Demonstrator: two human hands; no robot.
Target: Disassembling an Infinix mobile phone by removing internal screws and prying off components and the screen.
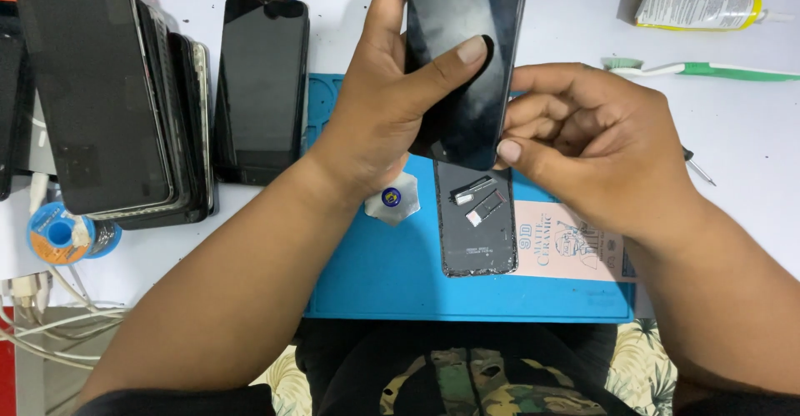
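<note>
My left hand (392, 108) grips a black phone (462, 16) upright above the blue work mat (392, 274), thumb pressed across its dark front. My right hand (583, 141) touches the phone's lower right edge with curled fingers, thumb at the bottom corner. Below the phone, a dark back cover (475, 241) lies on the mat with a small metal card tray (472, 188) and a small card (483, 208) resting on it. A white triangular pick (392, 199) with a blue centre lies on the mat beside my left wrist.
A stack of black phones (108, 99) and a single black phone (260, 87) lie at the left. A solder wick spool (60, 233) and white cables (42, 316) sit lower left. A glue tube (696, 6), a green-white toothbrush (708, 70) and a pink packet (567, 249) are at the right.
</note>
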